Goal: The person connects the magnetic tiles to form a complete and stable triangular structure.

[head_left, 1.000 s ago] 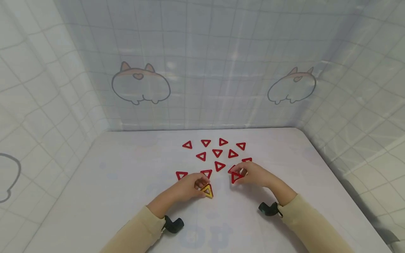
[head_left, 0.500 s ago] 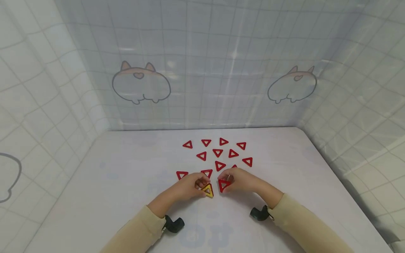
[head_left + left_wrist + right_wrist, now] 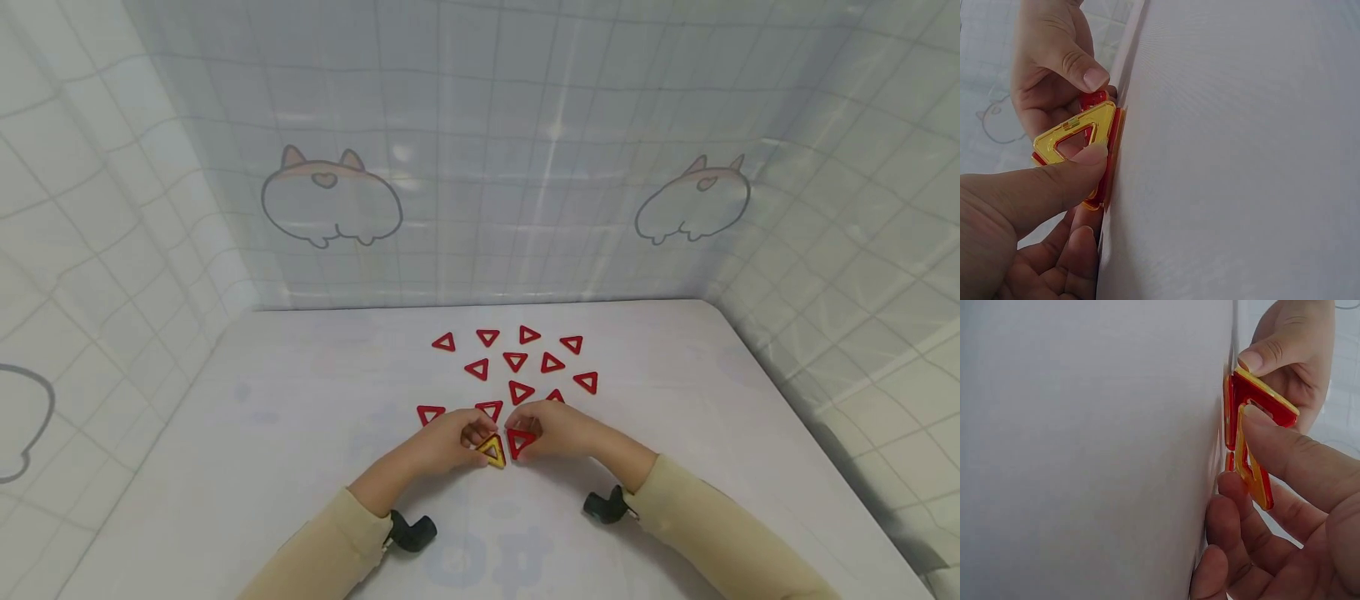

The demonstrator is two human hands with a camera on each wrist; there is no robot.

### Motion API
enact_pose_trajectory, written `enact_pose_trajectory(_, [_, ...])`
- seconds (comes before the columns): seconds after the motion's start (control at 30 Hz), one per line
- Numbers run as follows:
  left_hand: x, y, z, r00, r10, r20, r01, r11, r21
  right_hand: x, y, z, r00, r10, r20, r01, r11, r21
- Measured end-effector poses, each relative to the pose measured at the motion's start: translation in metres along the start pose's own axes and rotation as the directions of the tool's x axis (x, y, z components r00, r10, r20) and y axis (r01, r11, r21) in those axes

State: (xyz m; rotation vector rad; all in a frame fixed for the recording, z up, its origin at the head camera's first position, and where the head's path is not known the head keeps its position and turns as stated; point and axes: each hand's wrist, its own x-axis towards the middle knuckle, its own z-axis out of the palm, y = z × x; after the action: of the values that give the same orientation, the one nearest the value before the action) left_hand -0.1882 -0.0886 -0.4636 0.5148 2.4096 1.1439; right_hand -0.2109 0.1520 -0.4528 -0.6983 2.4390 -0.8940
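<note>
In the head view my left hand (image 3: pixel 446 442) pinches a triangular magnetic tile (image 3: pixel 500 457), yellow on the face toward me and red on the other. Close to its right, my right hand (image 3: pixel 562 429) holds a second triangular tile (image 3: pixel 512 444), which shows red there. The left wrist view has the left thumb pressed on the yellow face (image 3: pixel 1102 115), with the red tile (image 3: pixel 1092 99) just behind. From the right wrist, the right thumb lies on the yellow side of its tile (image 3: pixel 1264 487). Both tiles stand tilted up from the table; whether they touch is unclear.
Several red triangular tiles lie flat and spaced out beyond the hands, among them one tile (image 3: pixel 515 362) in the middle and another (image 3: pixel 431 414) left of the left hand. The white table (image 3: pixel 300 375) meets a grid-patterned curtain (image 3: pixel 480 167) at the back and sides.
My right hand has moved left with its red tile, up close to the tile in the left hand. A tile at the right has come into view. The left hand has stayed put.
</note>
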Motion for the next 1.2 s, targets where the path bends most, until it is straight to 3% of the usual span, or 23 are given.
enact_pose_trajectory(0.4, [0.0, 0.003, -0.004, 1.0, 0.002, 0.013, -0.002, 1.0, -0.007, 0.002, -0.012, 0.0, 1.0, 0.01, 0.013, -0.01, 1.0, -0.012])
enact_pose_trajectory(0.83, [0.0, -0.001, -0.002, 1.0, 0.004, 0.003, -0.004, 1.0, -0.003, 0.002, -0.008, 0.004, 1.0, 0.007, -0.016, -0.008, 1.0, -0.023])
enact_pose_trajectory(1.2, [-0.002, -0.003, 0.001, 0.999, 0.035, -0.034, -0.034, 0.999, 0.026, 0.002, -0.008, 0.008, 0.998, -0.016, -0.06, 0.02, 0.997, 0.071])
